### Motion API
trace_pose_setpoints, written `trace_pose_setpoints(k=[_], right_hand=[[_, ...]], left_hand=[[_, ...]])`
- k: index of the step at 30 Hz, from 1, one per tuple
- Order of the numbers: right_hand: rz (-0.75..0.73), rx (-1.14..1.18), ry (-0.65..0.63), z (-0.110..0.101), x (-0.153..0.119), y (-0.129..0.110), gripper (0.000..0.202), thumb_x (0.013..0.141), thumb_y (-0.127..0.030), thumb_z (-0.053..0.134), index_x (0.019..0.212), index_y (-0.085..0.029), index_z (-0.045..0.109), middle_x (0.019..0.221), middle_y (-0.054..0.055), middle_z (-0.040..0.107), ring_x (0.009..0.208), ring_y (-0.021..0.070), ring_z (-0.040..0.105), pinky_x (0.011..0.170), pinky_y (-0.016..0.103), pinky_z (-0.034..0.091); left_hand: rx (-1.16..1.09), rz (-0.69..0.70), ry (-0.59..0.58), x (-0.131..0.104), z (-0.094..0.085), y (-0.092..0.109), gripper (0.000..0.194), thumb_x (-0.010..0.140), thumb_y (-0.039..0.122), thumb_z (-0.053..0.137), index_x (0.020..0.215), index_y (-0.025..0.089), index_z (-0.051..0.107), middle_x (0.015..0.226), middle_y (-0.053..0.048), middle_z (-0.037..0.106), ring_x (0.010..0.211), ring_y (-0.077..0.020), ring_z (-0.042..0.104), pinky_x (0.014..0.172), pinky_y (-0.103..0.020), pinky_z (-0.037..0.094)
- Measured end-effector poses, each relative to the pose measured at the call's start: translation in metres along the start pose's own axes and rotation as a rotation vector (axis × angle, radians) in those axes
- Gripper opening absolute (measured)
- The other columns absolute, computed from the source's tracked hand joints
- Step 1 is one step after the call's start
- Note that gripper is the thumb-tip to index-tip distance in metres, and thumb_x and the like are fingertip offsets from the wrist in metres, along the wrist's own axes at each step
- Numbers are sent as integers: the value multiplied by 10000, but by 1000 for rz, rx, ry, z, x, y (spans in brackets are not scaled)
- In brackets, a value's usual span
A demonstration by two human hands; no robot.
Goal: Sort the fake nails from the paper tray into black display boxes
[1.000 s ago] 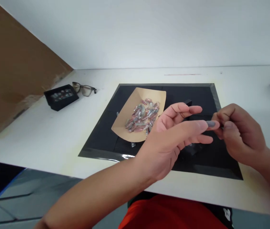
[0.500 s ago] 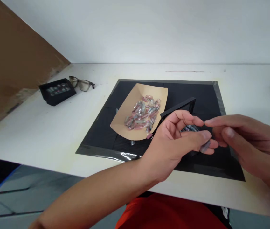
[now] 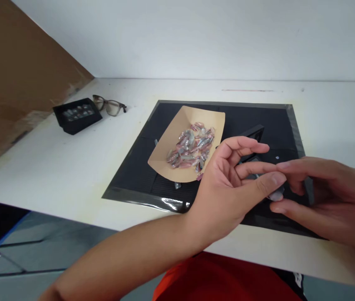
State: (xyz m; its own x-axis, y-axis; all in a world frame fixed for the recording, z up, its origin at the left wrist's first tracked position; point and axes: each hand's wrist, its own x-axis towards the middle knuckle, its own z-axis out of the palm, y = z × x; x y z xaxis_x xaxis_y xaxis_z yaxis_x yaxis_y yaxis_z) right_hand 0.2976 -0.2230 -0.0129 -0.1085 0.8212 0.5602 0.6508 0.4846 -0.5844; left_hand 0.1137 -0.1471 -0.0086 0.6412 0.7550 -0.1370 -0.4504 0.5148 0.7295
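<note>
My left hand (image 3: 230, 188) is closed over a small grey, translucent piece (image 3: 277, 195), pressed between thumb and fingers, with the other fingers loosely curled. My right hand (image 3: 324, 192) meets it from the right. Its index tip touches my left fingertip, and its thumb lies at the piece's lower edge. What kind of thing the piece is, I cannot make out. Beyond my left hand, a black frame-like box (image 3: 254, 133) is mostly hidden. To its left, a tan paper tray (image 3: 158, 161) holds several shiny grey and pink pieces (image 3: 192, 146).
Beneath all this lies a black mat (image 3: 133, 175) on the white table (image 3: 70, 179). A black box (image 3: 80, 121) with shiny pieces and a pair of glasses (image 3: 111, 108) are at the far left. A small loose piece (image 3: 177, 185) rests beside the tray.
My right thumb has moved down and away from its index finger, to the piece's lower edge. My left index finger has straightened toward my right hand. The view has shifted slightly.
</note>
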Motion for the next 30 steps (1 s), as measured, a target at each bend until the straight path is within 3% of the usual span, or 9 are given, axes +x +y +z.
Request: trace_pose_setpoints(k=[6,13,16,19,23,30], right_hand=[[41,84,59,-1,-5,1,505,890,-255,951,1335,-428,787,888,-14,811,601,183,638,462,355,519],[30,65,102,4,1,-8,255,932,-227,897,1140,-363,840,829,-3,775,604,162,658,444,317,518],[21,108,106,8,4,-10,184,950,-223,880,1086,-348,867,821,3,783,607,154,661,459,305,530],[-2,99,99,8,4,-11,138,970,-205,862,1036,-325,874,810,6,781,594,134,658,419,270,490],[-22,-15,110,3,1,-12,121,986,-188,861,1018,-304,842,862,18,791,603,121,655,379,249,436],[-77,-54,16,-1,-3,-8,77,1026,-256,841,1081,-310,833,891,12,783,669,124,701,461,243,531]], left_hand=[[110,49,28,-2,-1,-1,585,714,162,1066,1072,258,613,1192,22,720,956,-140,822,675,-149,681],[204,115,20,-4,-2,0,466,789,164,1000,1045,270,625,1126,17,782,850,-120,788,691,-172,701],[203,144,23,-4,-2,2,444,778,47,913,1035,269,629,1205,31,767,915,-110,802,701,-150,691],[200,103,23,-4,-4,5,479,742,43,912,1053,278,633,1316,27,754,1018,-143,814,712,-167,691],[200,69,-17,-2,-6,8,525,719,70,917,1098,300,637,1398,24,744,1138,-192,817,744,-202,697],[186,97,-86,-2,-9,7,582,709,1,880,1131,314,630,1362,40,735,1113,-157,806,723,-163,668]])
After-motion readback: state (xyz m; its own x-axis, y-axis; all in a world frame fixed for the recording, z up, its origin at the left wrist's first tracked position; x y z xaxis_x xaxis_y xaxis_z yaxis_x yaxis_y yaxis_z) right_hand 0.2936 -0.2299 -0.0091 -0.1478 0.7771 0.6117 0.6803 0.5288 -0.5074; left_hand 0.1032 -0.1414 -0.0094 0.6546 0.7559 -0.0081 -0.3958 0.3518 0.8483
